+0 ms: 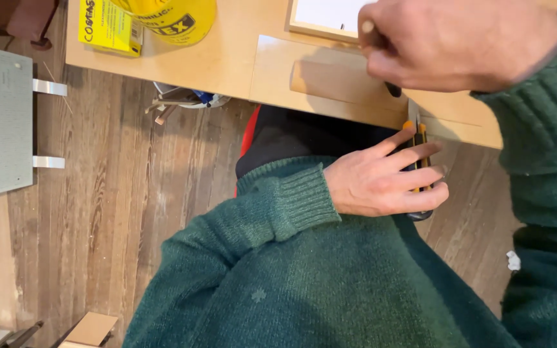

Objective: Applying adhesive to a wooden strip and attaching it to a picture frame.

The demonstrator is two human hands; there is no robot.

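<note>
My left hand [381, 180] is wrapped around a utility knife [418, 138] with a yellow-and-black body, fingers curled over the handle and the forefinger laid along its top. The knife's long axis runs nearly straight away from my chest toward the table [227, 61], blade end forward, and the bare blade meets the near edge of a thin flat wooden strip [330, 80] that lies on the table just beyond my knuckles. That strip runs crosswise to the knife, left to right along the table edge, so blade and strip meet at close to a right angle.

My right hand [459, 45] is farther out over the table, above and just beyond the knife tip, closed in a loose fist around something small and light-coloured at the thumb; I cannot tell what it is. It seems to press down near the right end of the strip. So the left hand is the nearer one to me, clamped on the knife, the right ahead of it.

Beyond the strip lies a framed white board [323, 19]; a yellow box [107, 26] and a yellow bag [175, 19] sit well to the left.
</note>
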